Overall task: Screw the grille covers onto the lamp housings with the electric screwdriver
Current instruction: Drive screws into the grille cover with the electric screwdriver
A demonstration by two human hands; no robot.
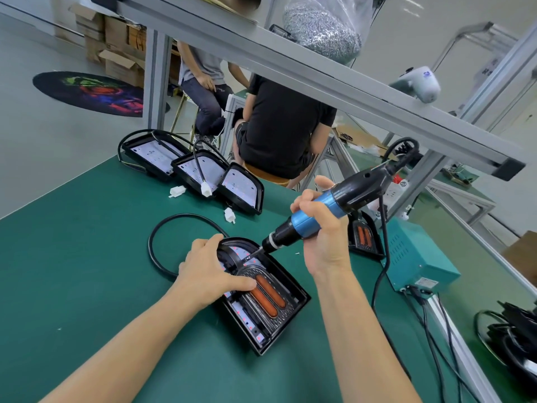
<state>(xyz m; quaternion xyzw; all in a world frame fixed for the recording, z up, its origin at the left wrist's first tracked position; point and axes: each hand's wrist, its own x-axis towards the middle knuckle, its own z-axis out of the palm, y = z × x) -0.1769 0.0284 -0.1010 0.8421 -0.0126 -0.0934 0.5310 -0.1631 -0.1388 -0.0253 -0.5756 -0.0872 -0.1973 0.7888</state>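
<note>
A black lamp housing (293, 312) lies on the green table (87, 257) in front of me. Inside it sits a black grille cover (271, 308) with two orange strips. My left hand (210, 269) grips the housing's rounded far end, thumb pressing on the grille. My right hand (319, 228) holds the blue and black electric screwdriver (325, 210), tilted down to the left. Its bit tip touches the housing's inside near the curved end, by the grille's top. The housing's black cable (162, 228) loops to the left.
Three open lamp housings (191, 170) with white connectors lie at the table's far edge. Another housing with a grille (364, 237) stands beside a teal power box (418, 257) on the right. Black cables (511, 338) pile at the far right. Two people sit beyond the table.
</note>
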